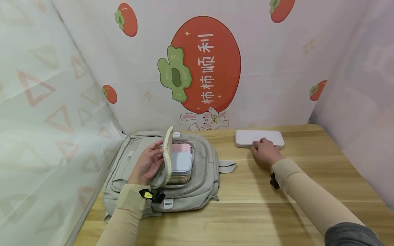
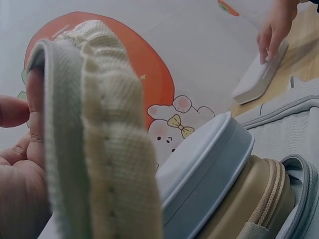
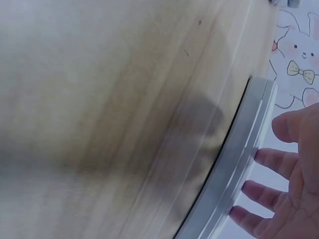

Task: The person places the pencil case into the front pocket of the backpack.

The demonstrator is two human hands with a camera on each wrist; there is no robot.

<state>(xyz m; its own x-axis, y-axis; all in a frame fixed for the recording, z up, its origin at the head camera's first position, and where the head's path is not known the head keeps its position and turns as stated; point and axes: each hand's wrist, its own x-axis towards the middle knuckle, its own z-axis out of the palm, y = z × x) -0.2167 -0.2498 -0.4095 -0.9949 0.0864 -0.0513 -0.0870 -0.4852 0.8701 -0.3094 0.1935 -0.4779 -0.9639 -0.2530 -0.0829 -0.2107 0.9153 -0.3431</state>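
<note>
A grey backpack lies on the table, its front pocket unzipped. My left hand holds the pocket flap up by its edge; in the left wrist view the flap's frayed cream seam hides part of the fingers. Inside the pocket sit a pink case, a light blue case and, below, a tan zippered case. My right hand rests its fingertips on a flat white case at the table's back right. In the right wrist view the fingers are spread, touching the case's edge.
The wooden table runs up to a printed cloth backdrop, with cloth also hanging at the left and right. A grey strap sticks out from the backpack's right side.
</note>
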